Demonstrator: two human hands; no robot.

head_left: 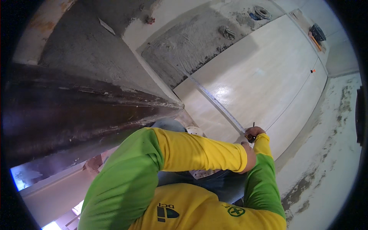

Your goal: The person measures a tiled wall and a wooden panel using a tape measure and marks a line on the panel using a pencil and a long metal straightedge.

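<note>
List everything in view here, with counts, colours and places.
tape measure: one, dark with pale blade, right of centre
tiles: at least two, off-white, centre to right
small piece: one, orange, right
container: one, black, upper right
handle: one, orange, beside container
coil: one, greyish, top
mortar bed: one, grey, above tiles
crumpled item: one, grey, on mortar
small object: one, red, near top
wooden-looking beam: one, dark brown, left
sleeves: two, green and yellow, lower half
left hand: one, bare, near tape measure
right hand: one, bare, on tape measure
</note>
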